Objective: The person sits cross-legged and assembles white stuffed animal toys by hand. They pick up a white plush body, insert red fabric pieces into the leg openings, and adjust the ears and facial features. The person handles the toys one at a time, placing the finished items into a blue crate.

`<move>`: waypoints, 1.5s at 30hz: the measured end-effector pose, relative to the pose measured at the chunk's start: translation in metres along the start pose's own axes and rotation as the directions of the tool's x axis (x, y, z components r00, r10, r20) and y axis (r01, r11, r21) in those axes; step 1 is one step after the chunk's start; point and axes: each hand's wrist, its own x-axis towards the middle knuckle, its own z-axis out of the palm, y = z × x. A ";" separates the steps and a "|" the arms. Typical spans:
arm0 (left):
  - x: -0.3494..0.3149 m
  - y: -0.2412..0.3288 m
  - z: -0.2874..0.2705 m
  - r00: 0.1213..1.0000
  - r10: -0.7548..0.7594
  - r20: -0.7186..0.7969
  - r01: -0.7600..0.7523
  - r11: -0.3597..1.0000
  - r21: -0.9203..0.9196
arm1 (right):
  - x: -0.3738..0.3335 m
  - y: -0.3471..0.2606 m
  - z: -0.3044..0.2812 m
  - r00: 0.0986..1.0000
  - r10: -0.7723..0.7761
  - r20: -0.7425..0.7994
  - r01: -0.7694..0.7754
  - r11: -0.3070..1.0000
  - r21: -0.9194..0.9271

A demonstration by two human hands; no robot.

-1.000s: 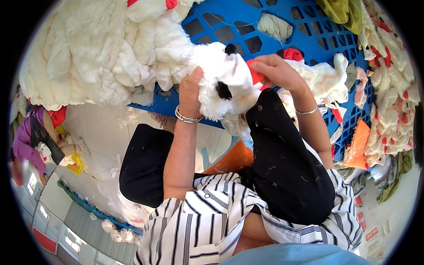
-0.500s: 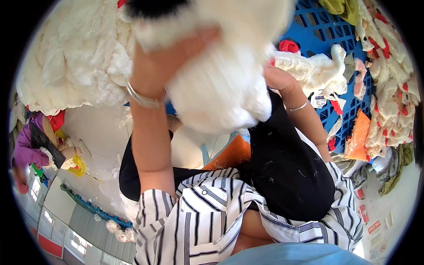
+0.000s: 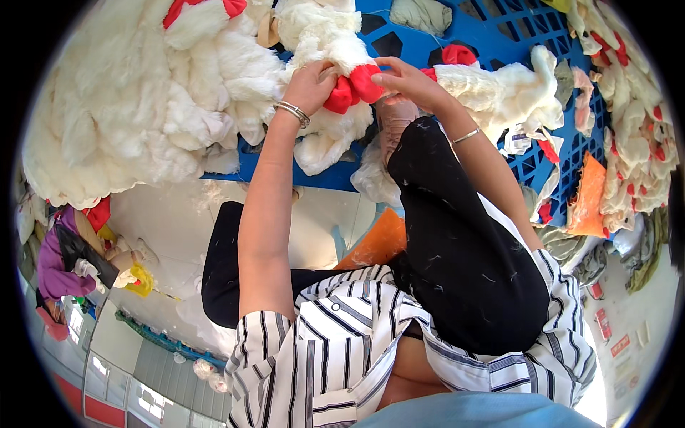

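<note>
A white furry plush toy skin (image 3: 325,32) with red fabric ends lies over the blue plastic pallet ahead of me. My left hand (image 3: 310,85), with bangles at the wrist, has its fingers closed on the fur beside two red tips (image 3: 346,94). From the other side, my right hand (image 3: 414,84) reaches to the red tips with its fingers apart, at or very near the edge of one. Whether those fingertips touch the fabric is hard to tell. Part of the skin's far end is cut off by the picture's top edge.
A big heap of white furry skins (image 3: 121,93) fills the left. Right of my hands, another white skin (image 3: 499,93) lies on the blue pallet (image 3: 499,32). Beyond it are an orange piece (image 3: 589,196) and a pile of white-and-red skins (image 3: 642,157). Purple cloth (image 3: 57,260) lies far left.
The white plush skin, held up close and blurred before, is now lower on the pallet. My left hand has shifted to its red tips; my right hand has moved up and left beside them.
</note>
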 end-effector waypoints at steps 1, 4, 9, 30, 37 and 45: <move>0.000 0.001 -0.001 1.000 -0.007 -0.024 0.006 1.000 -0.016 | -0.002 0.000 0.002 1.000 0.000 0.007 0.000 1.000 0.005; 0.015 0.021 -0.020 1.000 -0.015 -0.014 0.016 0.996 0.090 | -0.006 -0.001 0.004 0.999 -0.002 0.032 0.001 0.999 0.032; 0.063 0.077 -0.065 0.960 0.129 -0.248 -0.115 0.991 0.071 | 0.003 0.006 0.002 0.988 -0.150 -0.043 0.155 0.971 0.180; -0.013 0.123 -0.023 0.892 0.276 -0.359 -0.360 0.912 -0.194 | -0.042 -0.078 0.000 0.838 -0.525 -0.150 0.543 0.830 0.125; -0.018 0.126 -0.018 0.899 0.299 -0.320 -0.360 0.920 -0.153 | -0.047 -0.085 0.002 0.822 -0.529 -0.211 0.538 0.843 -0.020; -0.026 0.130 -0.030 0.942 0.083 -0.326 -0.206 0.909 -0.362 | -0.049 -0.082 -0.007 0.655 -0.684 -0.321 0.673 0.721 -0.164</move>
